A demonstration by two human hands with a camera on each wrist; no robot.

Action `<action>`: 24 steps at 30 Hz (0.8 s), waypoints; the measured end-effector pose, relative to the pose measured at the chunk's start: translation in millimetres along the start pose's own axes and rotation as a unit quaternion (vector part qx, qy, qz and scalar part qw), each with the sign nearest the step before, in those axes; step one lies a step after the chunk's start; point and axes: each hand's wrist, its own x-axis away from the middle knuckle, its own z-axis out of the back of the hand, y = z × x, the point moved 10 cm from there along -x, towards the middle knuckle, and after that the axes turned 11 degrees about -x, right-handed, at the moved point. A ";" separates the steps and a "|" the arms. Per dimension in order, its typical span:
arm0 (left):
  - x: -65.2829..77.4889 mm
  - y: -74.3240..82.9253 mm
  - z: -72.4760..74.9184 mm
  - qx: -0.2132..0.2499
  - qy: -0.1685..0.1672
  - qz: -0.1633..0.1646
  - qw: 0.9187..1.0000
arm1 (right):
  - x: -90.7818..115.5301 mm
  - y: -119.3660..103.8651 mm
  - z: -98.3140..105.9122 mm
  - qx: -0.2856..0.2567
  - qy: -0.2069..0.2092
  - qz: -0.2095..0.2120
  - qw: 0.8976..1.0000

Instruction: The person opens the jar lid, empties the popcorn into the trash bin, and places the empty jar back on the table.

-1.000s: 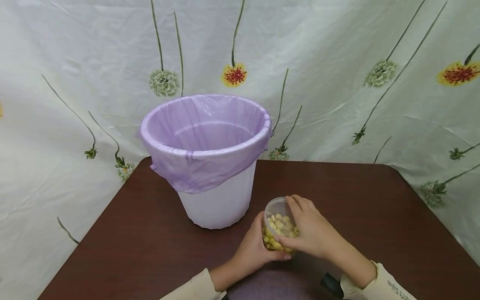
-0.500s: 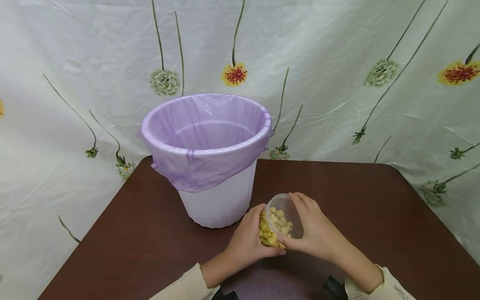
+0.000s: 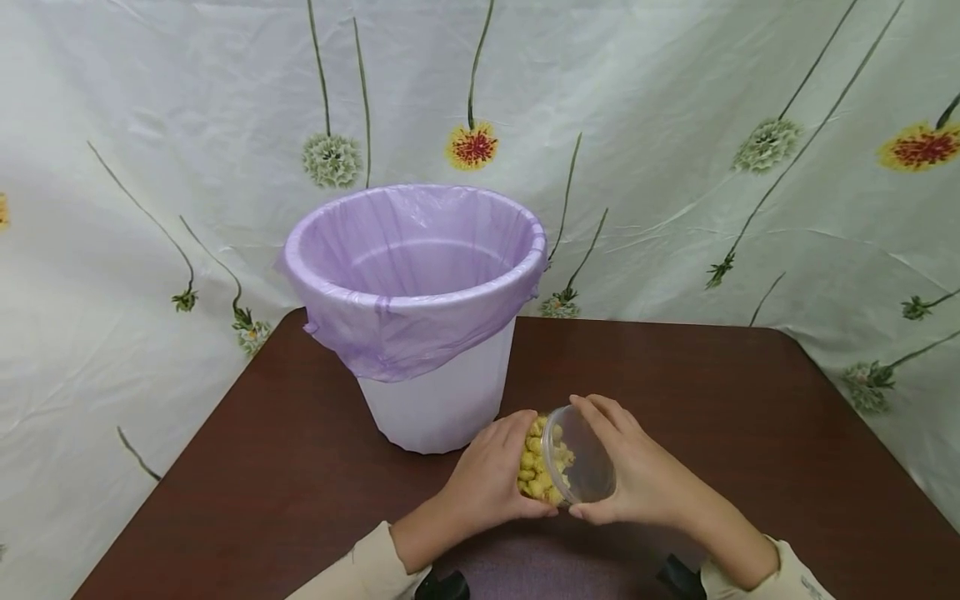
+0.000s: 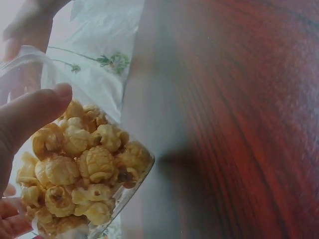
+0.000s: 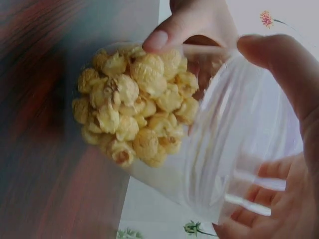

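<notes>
Left hand clamped on the tilted jar, right hand round its lid — apparently still on, popcorn inside.

The left wrist view's left edge cuts off the jar. Left of the jar, the inner floor of the bin is hidden; right of the jar, cropped sleeve lettering is unreadably small.

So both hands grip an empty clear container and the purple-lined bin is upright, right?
Not empty: the clear container holds popcorn, as the right wrist view shows. The left hand, right hand and purple-lined bin are as you say.
</notes>
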 end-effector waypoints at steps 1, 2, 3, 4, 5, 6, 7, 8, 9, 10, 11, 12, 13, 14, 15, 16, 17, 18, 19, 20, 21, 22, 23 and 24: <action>-0.1 0.1 -0.2 0.000 -0.004 -0.003 1.000 | 0.3 -0.8 -0.8 -0.004 -0.008 0.009 1.000; -0.1 0.1 -0.3 -0.001 -0.006 -0.006 1.000 | 0.6 -1.9 -1.7 -0.007 -0.017 0.020 1.000; -0.2 0.1 -0.5 -0.001 -0.008 -0.008 1.000 | 0.8 -3.5 -2.4 -0.009 -0.024 0.032 0.999; -0.3 0.0 -0.4 -0.002 -0.010 -0.010 1.000 | 1.0 -4.7 -2.8 -0.012 -0.031 0.043 0.999; -0.5 -0.1 -0.3 -0.002 -0.010 -0.011 1.000 | 1.6 -5.5 -3.1 -0.011 -0.036 0.050 0.998; -0.7 -0.4 -0.2 -0.002 -0.010 -0.012 1.000 | 2.2 -6.1 -3.2 -0.011 -0.040 0.054 0.998; -0.7 -0.6 -0.2 -0.003 -0.011 -0.013 1.000 | 2.8 -6.2 -3.4 -0.012 -0.044 0.055 0.997; -0.9 -0.9 0.0 -0.003 -0.011 -0.014 1.000 | 3.3 -6.2 -3.5 -0.014 -0.044 0.053 0.998; -1.0 -1.2 0.0 -0.005 -0.010 -0.014 1.000 | 3.6 -5.3 -3.2 -0.018 -0.041 0.044 0.998; -1.1 -1.5 0.5 -0.007 -0.008 -0.014 1.000 | 3.9 -3.3 -2.8 -0.022 -0.036 0.027 0.999; -1.3 -1.8 1.2 -0.007 -0.006 -0.014 1.000 | 4.3 -1.1 -2.0 -0.024 -0.027 0.007 0.999; -1.4 -2.0 1.7 -0.009 -0.004 -0.014 1.000 | 4.4 0.9 -0.9 -0.025 -0.015 -0.013 0.999; -1.6 -2.2 2.3 -0.011 -0.001 -0.013 1.000 | 4.7 2.7 0.2 -0.025 -0.002 -0.033 0.999; -2.0 -2.4 2.9 -0.013 0.002 -0.013 1.000 | 5.1 4.1 1.5 -0.022 0.013 -0.052 0.998; -2.2 -2.7 3.4 -0.014 0.004 -0.012 1.000 | 5.4 5.4 2.5 -0.019 0.026 -0.070 0.997; -2.5 -2.8 4.0 -0.016 0.006 -0.010 1.000 | 5.6 5.9 3.4 -0.011 0.037 -0.083 0.996; -2.8 -3.0 4.2 -0.017 0.007 -0.010 1.000 | 5.7 5.8 4.3 -0.005 0.048 -0.091 0.995; -2.9 -3.1 4.4 -0.019 0.007 -0.009 1.000 | 5.7 5.3 4.6 0.004 0.054 -0.095 0.994; -3.1 -3.2 4.5 -0.019 0.007 -0.009 1.000 | 5.5 4.5 4.8 0.012 0.059 -0.096 0.994; -3.2 -3.1 4.5 -0.021 0.007 -0.009 1.000 | 5.4 3.8 4.9 0.017 0.062 -0.096 0.993; -3.3 -3.1 4.7 -0.022 0.007 -0.009 1.000 | 4.9 3.0 5.2 0.022 0.064 -0.094 0.993; -3.4 -3.2 4.9 -0.024 0.008 -0.009 1.000 | 4.5 2.4 5.5 0.027 0.066 -0.091 0.993; -3.3 -3.1 5.0 -0.024 0.008 -0.010 1.000 | 3.9 1.7 5.7 0.031 0.067 -0.086 0.994; -3.3 -3.0 5.1 -0.025 0.008 -0.010 1.000 | 3.4 1.3 5.8 0.033 0.066 -0.081 0.994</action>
